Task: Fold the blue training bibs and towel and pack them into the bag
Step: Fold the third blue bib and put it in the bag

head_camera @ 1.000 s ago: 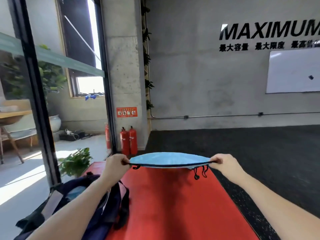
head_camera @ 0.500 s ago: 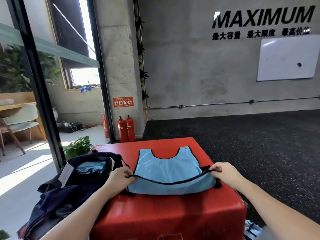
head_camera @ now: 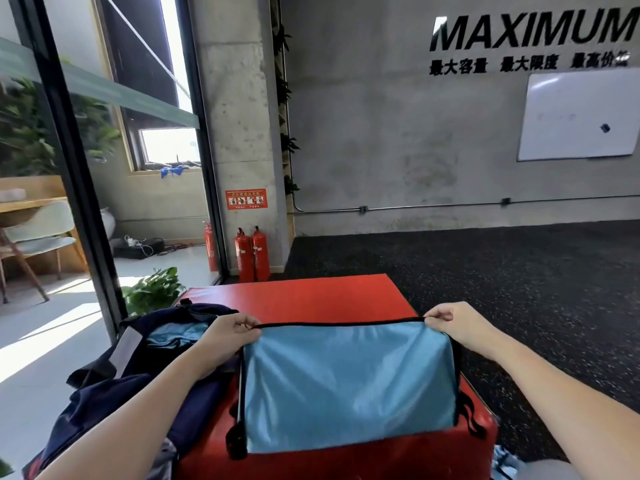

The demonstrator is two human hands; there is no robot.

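One blue training bib (head_camera: pixel 346 386) is spread at the 6 o'clock edge of the view, draped over the near part of a red padded box (head_camera: pixel 311 296), and its black-trimmed top edge is pinched at both corners: the left hand (head_camera: pixel 228 336) grasps the corner at about 9 o'clock of the cloth between thumb and curled fingers, and the right hand (head_camera: pixel 453 325) grasps the opposite corner at about 3 o'clock in the same way. The fold in hand is judged to be a halving of the bib; it would be done well if the trimmed edge were kept taut and level between the two pinches, laid squarely onto the far or near hem so that the side trims meet, and smoothed before release, since the thin slippery fabric is likely to slide and the loose black ties at the sides could be caught inside the fold. At 9 o'clock, touching the box, one dark navy bag (head_camera: pixel 131 368) lies open, with blue fabric (head_camera: pixel 176 332) already seen inside; how many pieces that is cannot be told. A scrap of pale blue cloth (head_camera: pixel 502 462) shows at 5 o'clock, perhaps the towel, though this is uncertain. Farther off, at 11 o'clock, three red fire extinguishers (head_camera: pixel 252 254) are counted by a concrete pillar, with one potted plant (head_camera: pixel 152 289) to their left and one whiteboard (head_camera: pixel 578 116) on the far wall at 1 o'clock.
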